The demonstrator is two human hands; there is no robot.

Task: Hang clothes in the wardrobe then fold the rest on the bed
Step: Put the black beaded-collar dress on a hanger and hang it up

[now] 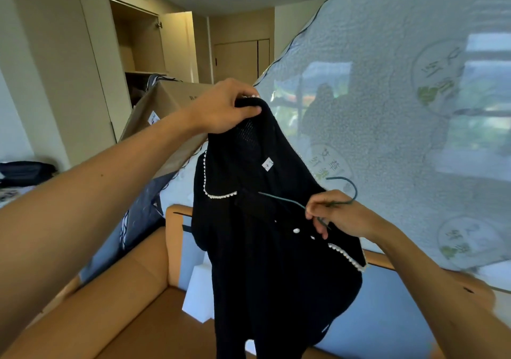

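The black garment point(271, 261) was held up in the air in front of the person, well apart from the open wardrobe point(138, 43) seen behind. One shoulder was gripped by the curled fingers of the left hand point(224, 106). The thin wire hanger point(282, 199) was pinched near its neck by the right hand point(340, 214).

A slip was judged possible, since the hanger's arm appeared only partly entered under the collar. The open knit or the pearl trim point(221, 195) could also be snagged by the wire.

The garment's long axis ran vertically, gripped shoulder up and hem down. The hanger lay almost level, its hook turned rightward toward the pale blanket point(387, 82).
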